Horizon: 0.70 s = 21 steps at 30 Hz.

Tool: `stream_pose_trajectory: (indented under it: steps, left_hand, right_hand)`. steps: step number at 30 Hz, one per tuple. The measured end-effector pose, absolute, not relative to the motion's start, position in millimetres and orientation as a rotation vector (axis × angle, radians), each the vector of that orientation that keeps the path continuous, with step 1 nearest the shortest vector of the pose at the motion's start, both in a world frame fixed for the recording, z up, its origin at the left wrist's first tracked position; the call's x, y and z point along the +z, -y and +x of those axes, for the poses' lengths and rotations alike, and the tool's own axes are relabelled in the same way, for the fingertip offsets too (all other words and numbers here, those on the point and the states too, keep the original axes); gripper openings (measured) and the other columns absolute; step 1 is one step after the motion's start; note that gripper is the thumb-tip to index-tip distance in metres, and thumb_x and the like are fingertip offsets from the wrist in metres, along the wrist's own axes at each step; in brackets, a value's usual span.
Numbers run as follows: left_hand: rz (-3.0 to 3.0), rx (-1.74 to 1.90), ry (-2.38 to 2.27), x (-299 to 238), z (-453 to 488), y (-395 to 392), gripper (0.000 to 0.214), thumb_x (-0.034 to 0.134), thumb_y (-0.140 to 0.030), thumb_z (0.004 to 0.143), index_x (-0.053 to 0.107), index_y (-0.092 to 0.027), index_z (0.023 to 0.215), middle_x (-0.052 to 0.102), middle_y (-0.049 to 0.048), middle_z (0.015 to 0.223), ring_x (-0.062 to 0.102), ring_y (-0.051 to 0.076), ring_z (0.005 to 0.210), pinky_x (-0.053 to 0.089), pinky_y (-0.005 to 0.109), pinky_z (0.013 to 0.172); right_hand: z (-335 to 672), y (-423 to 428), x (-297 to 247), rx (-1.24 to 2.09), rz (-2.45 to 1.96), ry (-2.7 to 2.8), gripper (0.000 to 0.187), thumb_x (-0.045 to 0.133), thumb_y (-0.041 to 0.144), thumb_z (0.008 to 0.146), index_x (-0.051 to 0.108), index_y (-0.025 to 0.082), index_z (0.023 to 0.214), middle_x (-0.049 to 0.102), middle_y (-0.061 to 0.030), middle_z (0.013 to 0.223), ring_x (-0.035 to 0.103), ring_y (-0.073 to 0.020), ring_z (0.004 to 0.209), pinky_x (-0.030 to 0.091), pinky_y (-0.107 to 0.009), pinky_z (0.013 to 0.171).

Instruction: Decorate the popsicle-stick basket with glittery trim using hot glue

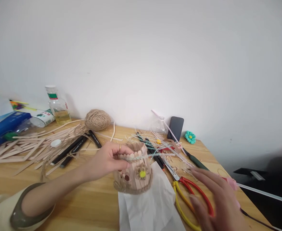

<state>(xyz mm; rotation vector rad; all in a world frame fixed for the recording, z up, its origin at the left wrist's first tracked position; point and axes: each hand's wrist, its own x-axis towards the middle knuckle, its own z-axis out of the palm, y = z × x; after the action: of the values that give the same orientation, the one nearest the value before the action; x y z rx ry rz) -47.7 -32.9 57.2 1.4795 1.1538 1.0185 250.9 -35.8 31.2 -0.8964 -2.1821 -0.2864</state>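
My left hand (pixel 113 160) pinches the rim of a small popsicle-stick pot (pixel 136 183), with its thumb outside and fingers at the top. Twine wraps the pot's base. A flower with a yellow centre (pixel 142 174) and a dark red dot decorate its front. Along the rim, by my thumb, runs a silvery tinsel pipe cleaner (pixel 143 157). My right hand (pixel 218 199), blurred, has its fingers apart and holds nothing visible. It is nearest to the scissors (pixel 177 176) with red and yellow handles, partly covering them. Beneath the pot lies a white paper sheet (pixel 150 208).
Loose wooden sticks (pixel 23 147), black markers (pixel 71 150) and a ball of twine (pixel 97 119) lie left. Behind them stands a glass bottle (pixel 59 107). At the back right are a dark phone (pixel 176 128) and a teal flower (pixel 190 137). The table's edge falls away right.
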Motion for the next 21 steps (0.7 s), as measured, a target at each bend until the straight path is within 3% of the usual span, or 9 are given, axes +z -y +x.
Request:
stream_pose_trajectory:
  steps: [4, 8, 10, 15, 21]
  left_hand:
    - [1.563, 0.972, -1.101, 61.0, -47.2, 40.7, 0.018, 0.065, -0.02, 0.065, 0.073, -0.014, 0.08, 0.07, 0.0006, 0.074, 0.058, 0.013, 0.066, 0.044, 0.021, 0.06]
    - [1.616, 0.95, -1.139, 61.7, -51.4, 44.2, 0.019, 0.064, -0.02, 0.065, 0.074, -0.014, 0.081, 0.069, -0.0005, 0.072, 0.054, 0.012, 0.064, 0.041, 0.02, 0.057]
    - [1.596, 0.947, -1.154, 60.6, -53.4, 44.2, 0.02, 0.064, -0.02, 0.065, 0.074, -0.014, 0.081, 0.068, -0.0008, 0.072, 0.054, 0.012, 0.063, 0.041, 0.02, 0.058]
    - [1.512, 0.925, -1.124, 57.7, -52.9, 41.8, 0.023, 0.064, -0.022, 0.063, 0.074, -0.013, 0.082, 0.069, 0.0008, 0.073, 0.055, 0.013, 0.064, 0.044, 0.021, 0.058]
    - [1.496, 0.923, -1.121, 55.8, -52.7, 41.7, 0.023, 0.064, -0.02, 0.063, 0.075, -0.013, 0.082, 0.071, 0.001, 0.072, 0.057, 0.013, 0.062, 0.044, 0.021, 0.058]
  right_hand:
    - [191.5, 14.1, 56.8, -0.319, -0.723, 2.262, 0.041, 0.043, 0.039, 0.097, 0.042, 0.013, 0.129, 0.057, -0.015, 0.122, 0.051, -0.0275, 0.115, 0.04, -0.042, 0.094]
    - [170.6, 7.6, 62.5, -0.175, -0.613, 2.307, 0.01, 0.049, 0.023, 0.096, 0.057, 0.018, 0.096, 0.061, -0.0045, 0.084, 0.055, -0.0194, 0.08, 0.042, -0.036, 0.078]
    - [170.4, 9.8, 64.6, -0.046, -0.615, 2.316, 0.013, 0.049, 0.018, 0.095, 0.058, 0.018, 0.086, 0.056, -0.0026, 0.076, 0.052, -0.0158, 0.071, 0.041, -0.03, 0.066]
    - [169.4, 14.6, 75.4, 0.119, -0.647, 2.288, 0.011, 0.052, 0.016, 0.094, 0.06, 0.018, 0.086, 0.055, -0.0019, 0.079, 0.054, -0.0108, 0.067, 0.042, -0.023, 0.06]
    - [163.5, 5.5, 80.6, 0.134, -0.666, 2.269, 0.012, 0.056, 0.018, 0.092, 0.063, 0.017, 0.083, 0.057, -0.003, 0.077, 0.054, -0.012, 0.066, 0.041, -0.025, 0.059]
